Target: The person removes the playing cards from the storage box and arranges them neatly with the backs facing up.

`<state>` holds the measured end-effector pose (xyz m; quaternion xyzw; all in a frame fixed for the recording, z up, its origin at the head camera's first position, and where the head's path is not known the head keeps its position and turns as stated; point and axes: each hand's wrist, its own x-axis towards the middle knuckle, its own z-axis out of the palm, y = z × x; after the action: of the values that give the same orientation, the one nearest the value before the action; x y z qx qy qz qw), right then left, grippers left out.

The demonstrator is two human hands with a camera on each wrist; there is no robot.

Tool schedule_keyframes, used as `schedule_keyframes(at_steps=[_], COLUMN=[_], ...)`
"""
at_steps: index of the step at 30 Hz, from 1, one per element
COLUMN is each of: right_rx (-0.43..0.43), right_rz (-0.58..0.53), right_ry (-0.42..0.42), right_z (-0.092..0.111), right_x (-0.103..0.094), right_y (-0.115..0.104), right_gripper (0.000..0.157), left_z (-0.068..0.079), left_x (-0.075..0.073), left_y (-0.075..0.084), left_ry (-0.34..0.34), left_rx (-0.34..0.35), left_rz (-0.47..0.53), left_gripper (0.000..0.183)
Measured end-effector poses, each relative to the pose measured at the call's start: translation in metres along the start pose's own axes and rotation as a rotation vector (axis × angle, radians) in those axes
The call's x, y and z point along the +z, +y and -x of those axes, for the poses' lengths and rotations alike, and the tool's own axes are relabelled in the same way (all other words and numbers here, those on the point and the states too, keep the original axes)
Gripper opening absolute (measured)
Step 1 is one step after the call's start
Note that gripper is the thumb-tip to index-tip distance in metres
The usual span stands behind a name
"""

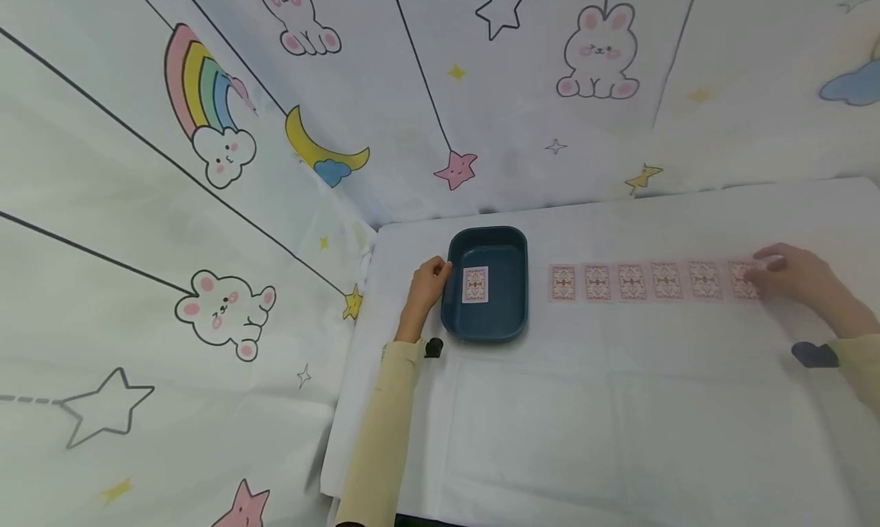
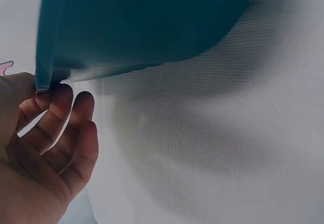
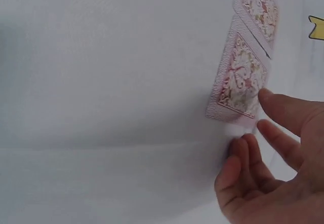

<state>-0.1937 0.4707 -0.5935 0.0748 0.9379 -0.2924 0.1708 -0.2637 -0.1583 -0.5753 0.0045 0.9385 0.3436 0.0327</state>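
Observation:
At the left of the table stands a dark teal tray (image 1: 486,334), rectangular with rounded corners. A patterned playing card (image 1: 475,285) lies face down inside it. My left hand (image 1: 429,284) pinches the tray's left rim between thumb and fingers; the left wrist view shows the rim (image 2: 44,57) in that grip. Several matching cards lie face down in a row to the right. My right hand (image 1: 794,275) is at the rightmost card (image 1: 741,281). In the right wrist view, the thumb (image 3: 276,105) touches that card's edge, and a gap separates it from the loosely bent fingers.
A white cloth covers the table (image 1: 550,435). White sheets printed with bears, stars and a rainbow (image 1: 199,84) hang behind and to the left. Other cards in the row include the leftmost card (image 1: 564,282) and a middle card (image 1: 632,282).

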Motion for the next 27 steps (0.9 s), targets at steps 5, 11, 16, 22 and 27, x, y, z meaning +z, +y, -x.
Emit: schedule_keyframes(at_steps=[5,11,16,22,27], right_rx=[-0.003,-0.113,-0.157,-0.19,-0.249], right_rz=[0.002,-0.029,-0.042,-0.07,-0.094], right_ry=[0.057,0.044,0.018,-0.01,-0.011], right_z=[0.006,0.008,0.004,-0.004,-0.011], right_x=[-0.003,-0.008,-0.002,0.01,0.021], right_y=[-0.009,-0.054,-0.088,-0.126,-0.16], right_gripper=[0.08,0.074,0.075,0.082,0.078], left_z=[-0.001,-0.001,-0.001,0.0,0.0], left_x=[0.0,0.0,-0.002,-0.002,-0.001], left_y=[0.003,0.002,0.003,0.004,0.003], left_ry=[-0.013,-0.004,-0.015,-0.015,-0.015], left_rx=[0.001,-0.008,-0.015,-0.02,-0.019], left_rz=[-0.007,-0.018,-0.013,-0.007,-0.012], left_gripper=[0.029,0.027,0.028,0.028,0.025])
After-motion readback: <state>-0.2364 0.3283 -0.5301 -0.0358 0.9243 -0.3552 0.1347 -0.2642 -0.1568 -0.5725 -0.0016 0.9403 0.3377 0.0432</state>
